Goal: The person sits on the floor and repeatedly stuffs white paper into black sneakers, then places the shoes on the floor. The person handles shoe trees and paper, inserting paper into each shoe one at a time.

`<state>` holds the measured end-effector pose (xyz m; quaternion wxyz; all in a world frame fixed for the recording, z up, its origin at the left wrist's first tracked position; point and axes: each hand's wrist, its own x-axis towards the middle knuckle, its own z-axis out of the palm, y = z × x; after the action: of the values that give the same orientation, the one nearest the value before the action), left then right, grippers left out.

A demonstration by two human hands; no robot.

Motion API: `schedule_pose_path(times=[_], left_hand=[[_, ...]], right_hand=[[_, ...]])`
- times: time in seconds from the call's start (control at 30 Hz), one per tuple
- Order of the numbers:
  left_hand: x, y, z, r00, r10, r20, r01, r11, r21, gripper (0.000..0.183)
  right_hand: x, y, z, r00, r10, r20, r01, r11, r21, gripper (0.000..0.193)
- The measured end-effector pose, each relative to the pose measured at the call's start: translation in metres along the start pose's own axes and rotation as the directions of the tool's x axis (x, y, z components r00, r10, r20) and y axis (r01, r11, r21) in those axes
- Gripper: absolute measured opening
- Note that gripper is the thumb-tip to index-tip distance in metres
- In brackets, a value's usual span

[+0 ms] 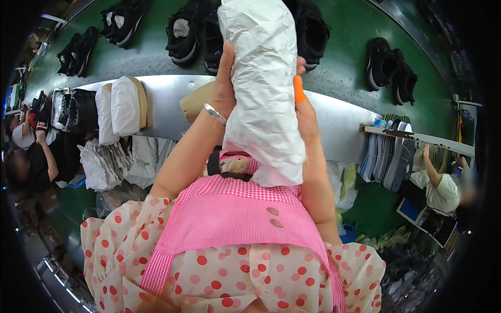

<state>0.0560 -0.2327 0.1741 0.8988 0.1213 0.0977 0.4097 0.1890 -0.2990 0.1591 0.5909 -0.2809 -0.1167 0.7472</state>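
A long bundle of crumpled white paper [263, 88] is held up between my two hands, its lower end near the pink apron. My left hand [225, 88], with a silver bangle at the wrist, grips its left side, thumb pointing up. On the right side my right hand [306, 112] presses against it; an orange finger cover sits on the thumb. Most fingers of both hands are hidden behind the paper, and whatever it may wrap cannot be seen. Just behind the bundle, black sneakers [312, 36] stand on a green surface [344, 57].
A metal ledge [167, 96] borders the green surface. On it lie a tan piece [195, 99] and a white paper stack [125, 107]. More sneakers [182, 36] stand farther back. Insoles [389, 154] hang at right, paper sheets [102, 164] at left. Co-workers [438, 182] are at both sides.
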Motion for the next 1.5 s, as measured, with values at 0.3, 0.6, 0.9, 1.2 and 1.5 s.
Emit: schedule_pose_path(times=[0.3,0.6,0.9,1.2,1.5], left_hand=[[0.005,0.032,-0.007,0.96,0.221,-0.17,-0.172,0.95,0.262,0.083],[0.023,0.026,0.022,0.786,0.614,-0.064,-0.475,0.668,0.572,0.068],[0.016,0.055,0.03,0.81,0.557,-0.181,-0.438,0.781,0.446,0.062],[0.011,0.05,0.028,0.902,0.417,0.117,-0.4,0.7,0.591,0.066],[0.02,0.037,0.019,0.738,0.66,0.141,-0.492,0.382,0.782,0.077]], right_hand=[[-0.027,-0.035,0.011,0.993,0.1,0.061,-0.072,0.932,-0.354,0.066],[-0.015,0.002,0.033,0.995,0.026,-0.101,-0.08,0.815,-0.574,0.047],[-0.023,-0.053,0.012,0.985,-0.128,0.118,0.115,-0.03,-0.993,0.057],[0.0,-0.043,0.008,0.955,0.159,0.251,0.045,0.757,-0.652,0.104],[-0.005,-0.009,0.027,0.982,0.178,0.061,-0.144,0.921,-0.362,0.076]])
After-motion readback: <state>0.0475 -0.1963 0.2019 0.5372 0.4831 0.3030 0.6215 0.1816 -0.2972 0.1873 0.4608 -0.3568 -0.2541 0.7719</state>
